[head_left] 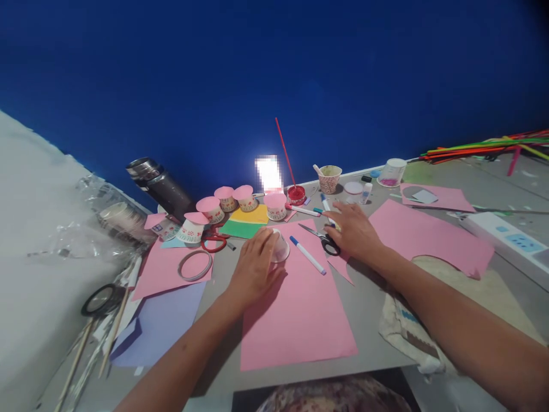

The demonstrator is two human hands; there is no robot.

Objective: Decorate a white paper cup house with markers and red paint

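My left hand (253, 266) is wrapped round a small white paper cup (281, 248) that stands upside down on a pink sheet of paper (295, 320). A blue-capped marker (307, 255) lies on that sheet, just right of the cup. My right hand (354, 229) reaches over the table with its fingers spread, beside black-handled scissors (329, 245). Another marker (325, 201) lies at its fingertips; whether they touch it I cannot tell. Behind my left hand, several decorated cups with pink paper tops, one of them a nearer cup (275, 207), stand in a loose row.
A dark thermos (165, 186) leans at the back left. Nearer are red-handled scissors (214, 243) and a tape roll (195, 265). A red paint pot (296, 195) with a stick stands by the blue wall. To the right lie a pink sheet (429, 237) and a white power strip (506, 240).
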